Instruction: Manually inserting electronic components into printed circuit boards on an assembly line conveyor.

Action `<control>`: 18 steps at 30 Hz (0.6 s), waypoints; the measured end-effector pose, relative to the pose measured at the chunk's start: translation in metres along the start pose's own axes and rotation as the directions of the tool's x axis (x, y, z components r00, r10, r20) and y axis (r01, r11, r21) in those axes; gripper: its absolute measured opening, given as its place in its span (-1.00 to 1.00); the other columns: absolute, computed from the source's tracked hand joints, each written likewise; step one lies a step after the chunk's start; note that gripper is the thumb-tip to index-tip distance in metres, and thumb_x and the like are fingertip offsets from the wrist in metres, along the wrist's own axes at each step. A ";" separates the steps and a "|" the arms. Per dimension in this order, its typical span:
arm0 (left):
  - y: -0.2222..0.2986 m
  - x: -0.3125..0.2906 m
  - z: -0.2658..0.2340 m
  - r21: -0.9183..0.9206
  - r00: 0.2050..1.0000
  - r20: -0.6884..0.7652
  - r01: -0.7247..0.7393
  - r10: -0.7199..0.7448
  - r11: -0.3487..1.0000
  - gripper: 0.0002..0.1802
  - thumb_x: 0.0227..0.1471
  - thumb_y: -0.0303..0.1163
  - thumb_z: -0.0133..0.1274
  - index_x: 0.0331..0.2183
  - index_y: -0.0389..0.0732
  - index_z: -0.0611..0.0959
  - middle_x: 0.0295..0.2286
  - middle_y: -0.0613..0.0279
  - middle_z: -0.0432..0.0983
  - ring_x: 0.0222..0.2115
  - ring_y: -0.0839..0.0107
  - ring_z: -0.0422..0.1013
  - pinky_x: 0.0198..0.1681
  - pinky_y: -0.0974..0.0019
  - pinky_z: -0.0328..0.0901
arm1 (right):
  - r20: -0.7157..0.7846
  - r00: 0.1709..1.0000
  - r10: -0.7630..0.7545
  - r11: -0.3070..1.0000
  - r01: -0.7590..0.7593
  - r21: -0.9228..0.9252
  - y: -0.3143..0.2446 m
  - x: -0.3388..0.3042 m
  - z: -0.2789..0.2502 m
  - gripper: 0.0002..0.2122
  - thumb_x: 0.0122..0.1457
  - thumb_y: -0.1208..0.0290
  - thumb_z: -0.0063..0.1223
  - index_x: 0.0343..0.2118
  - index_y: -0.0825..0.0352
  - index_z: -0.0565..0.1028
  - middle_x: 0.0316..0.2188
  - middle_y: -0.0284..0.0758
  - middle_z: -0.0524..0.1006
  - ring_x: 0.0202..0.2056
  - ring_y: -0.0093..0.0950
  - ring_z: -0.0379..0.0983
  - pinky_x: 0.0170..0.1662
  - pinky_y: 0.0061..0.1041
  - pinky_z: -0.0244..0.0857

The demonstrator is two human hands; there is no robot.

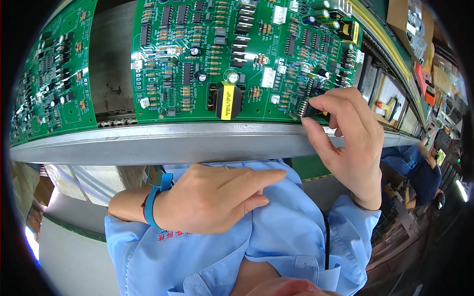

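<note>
At the near right corner of a populated green circuit board [129, 126], my right hand [348, 133] is closed in a thumb-and-index pinch. Between those fingertips, a small black component with a row of pins [304, 106] stands at the board; whether it is fully seated cannot be seen. My fingers partly cover that corner. My left hand [212, 197], wearing a blue wrist strap [157, 202], hovers in front of my blue jacket, below the rail. Its index finger is stretched out, the other fingers are bent, and nothing shows in it. A yellow-labelled black transformer [228, 102] sits on the board's near edge.
A metal rail [197, 140] runs along the near side of the boards. Another green circuit board [54, 84] lies at the left, past a gap showing a chain [116, 120]. Boxes with parts [417, 37] stand at the far right. Another person [424, 172] works beyond.
</note>
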State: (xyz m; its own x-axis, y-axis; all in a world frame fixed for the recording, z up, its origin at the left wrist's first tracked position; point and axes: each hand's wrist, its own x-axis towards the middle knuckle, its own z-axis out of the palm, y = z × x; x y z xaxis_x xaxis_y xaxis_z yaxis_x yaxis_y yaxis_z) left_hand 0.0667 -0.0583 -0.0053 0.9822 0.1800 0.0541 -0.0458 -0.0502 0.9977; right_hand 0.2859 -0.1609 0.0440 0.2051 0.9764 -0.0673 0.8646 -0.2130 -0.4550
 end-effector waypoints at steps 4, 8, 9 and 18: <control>-0.010 -0.002 0.002 -0.034 0.998 -0.051 -0.042 0.040 0.999 -0.59 -0.02 -0.54 0.21 -0.07 -0.35 0.60 -0.56 0.19 0.55 -0.58 0.34 0.52 -0.53 0.33 0.42 | 0.066 0.997 0.038 0.999 -0.036 -0.035 -0.003 0.008 0.000 -0.72 -0.08 0.63 0.33 -0.26 0.35 0.54 -0.32 -0.33 0.52 -0.56 -0.58 0.32 -0.54 -0.60 0.22; -0.014 -0.003 0.000 0.013 0.995 -0.033 -0.091 0.092 0.996 -0.58 -0.04 -0.49 0.24 -0.07 -0.32 0.61 -0.57 0.21 0.54 -0.60 0.35 0.49 -0.55 0.33 0.39 | 0.092 0.996 0.008 0.996 0.000 -0.087 -0.004 0.013 -0.003 -0.73 -0.10 0.58 0.32 -0.29 0.34 0.52 -0.38 -0.32 0.49 -0.53 -0.38 0.46 -0.54 -0.44 0.33; -0.016 -0.004 0.000 0.038 0.994 -0.022 -0.107 0.107 0.994 -0.57 -0.05 -0.48 0.25 -0.07 -0.30 0.62 -0.57 0.22 0.53 -0.61 0.35 0.48 -0.56 0.33 0.38 | 0.098 0.995 0.017 0.996 -0.008 -0.089 -0.005 0.013 -0.004 -0.74 -0.10 0.59 0.32 -0.30 0.35 0.52 -0.39 -0.32 0.49 -0.53 -0.37 0.46 -0.53 -0.44 0.34; -0.022 -0.007 -0.002 0.054 0.987 0.006 -0.158 0.158 0.986 -0.54 -0.11 -0.43 0.28 -0.09 -0.28 0.64 -0.56 0.25 0.53 -0.60 0.41 0.48 -0.54 0.39 0.38 | 0.187 0.977 0.098 0.985 -0.068 -0.160 -0.019 0.025 -0.012 -0.79 -0.07 0.65 0.33 -0.32 0.38 0.58 -0.37 -0.31 0.54 -0.48 -0.50 0.49 -0.48 -0.55 0.37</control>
State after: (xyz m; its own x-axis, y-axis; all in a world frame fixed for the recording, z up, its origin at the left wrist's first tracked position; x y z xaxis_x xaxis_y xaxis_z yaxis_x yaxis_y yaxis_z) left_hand 0.0609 -0.0561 -0.0278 0.9637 0.1635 0.2112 -0.1910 -0.1310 0.9728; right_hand 0.2801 -0.1327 0.0611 0.1994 0.9401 -0.2765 0.9109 -0.2819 -0.3014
